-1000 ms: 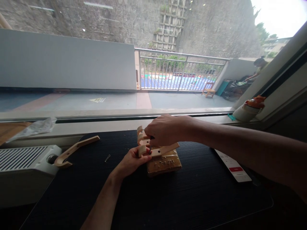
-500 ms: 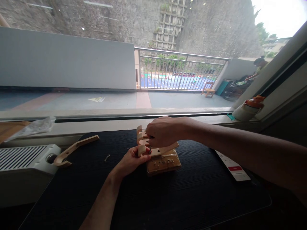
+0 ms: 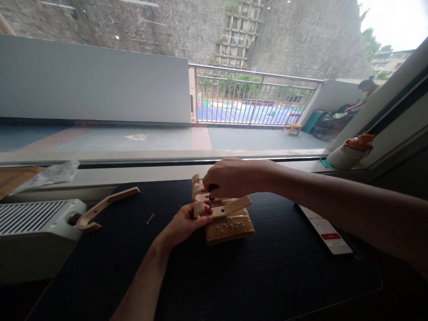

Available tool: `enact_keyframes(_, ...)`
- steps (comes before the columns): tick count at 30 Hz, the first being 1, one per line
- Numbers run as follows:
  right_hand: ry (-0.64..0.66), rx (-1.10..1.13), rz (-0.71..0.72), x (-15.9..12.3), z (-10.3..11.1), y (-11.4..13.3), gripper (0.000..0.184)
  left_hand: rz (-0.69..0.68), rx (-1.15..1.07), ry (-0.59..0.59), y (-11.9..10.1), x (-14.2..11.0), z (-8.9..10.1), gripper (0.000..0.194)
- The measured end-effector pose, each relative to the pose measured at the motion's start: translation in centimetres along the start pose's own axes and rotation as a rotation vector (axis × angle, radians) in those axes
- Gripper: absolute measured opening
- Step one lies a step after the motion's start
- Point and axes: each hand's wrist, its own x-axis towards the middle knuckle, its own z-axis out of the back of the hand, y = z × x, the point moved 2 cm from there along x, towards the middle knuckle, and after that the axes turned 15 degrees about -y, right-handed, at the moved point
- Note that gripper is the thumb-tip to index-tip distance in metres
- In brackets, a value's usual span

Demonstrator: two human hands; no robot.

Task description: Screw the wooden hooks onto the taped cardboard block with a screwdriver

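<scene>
The driver (image 3: 210, 206) stood nearly upright by the curled end of the near hook (image 3: 220, 212), which lay across the box (image 3: 217, 239), and a tilt or too little downward push might have let the tip skid into the left thumb just beside it; a jolt might also have disturbed what looked like small screws (image 3: 237, 224) on top. The left hand (image 3: 190, 219) pinched that end between thumb and fingers, nearly closed, while the right hand (image 3: 227, 178) was curled tight around the dark handle.
</scene>
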Motion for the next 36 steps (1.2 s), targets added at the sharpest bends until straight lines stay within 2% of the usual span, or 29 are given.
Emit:
enact_keyframes(5, 0.03, -0.035, -0.052, 0.0, 0.5, 0.1, 0.025, -0.036, 0.021, 0.011, 0.3, 0.2, 0.2, 0.027)
enact_keyframes(10, 0.06, -0.012, 0.025, 0.0, 1.2, 0.7, 0.025, -0.032, 0.023, 0.022, 0.2, 0.1, 0.2, 0.026)
enact_keyframes(16, 0.041, -0.011, 0.012, 0.1, 0.5, 0.3, 0.022, 0.0, 0.026, -0.011, 0.0, 0.0, 0.0, 0.029)
enact_keyframes(20, 0.017, 0.019, -0.037, 0.0, 0.4, 0.0, 0.024, -0.023, 0.008, 0.011, 0.1, 0.1, 0.1, 0.028)
enact_keyframes(23, 0.037, -0.018, -0.06, -0.1, 0.8, 0.3, 0.021, -0.038, 0.026, 0.023, 0.2, 0.1, 0.2, 0.028)
enact_keyframes(27, 0.087, -0.04, -0.011, 0.1, 1.4, 0.9, 0.018, -0.026, 0.047, 0.005, 0.0, 0.0, 0.1, 0.03)
enact_keyframes(31, 0.109, -0.046, 0.004, 0.4, 0.8, 0.9, 0.019, -0.032, 0.041, 0.004, -0.1, 0.0, 0.1, 0.03)
enact_keyframes(36, 0.047, -0.007, -0.093, 0.3, -0.2, -0.2, 0.027, -0.02, 0.018, 0.007, 0.2, 0.1, 0.1, 0.029)
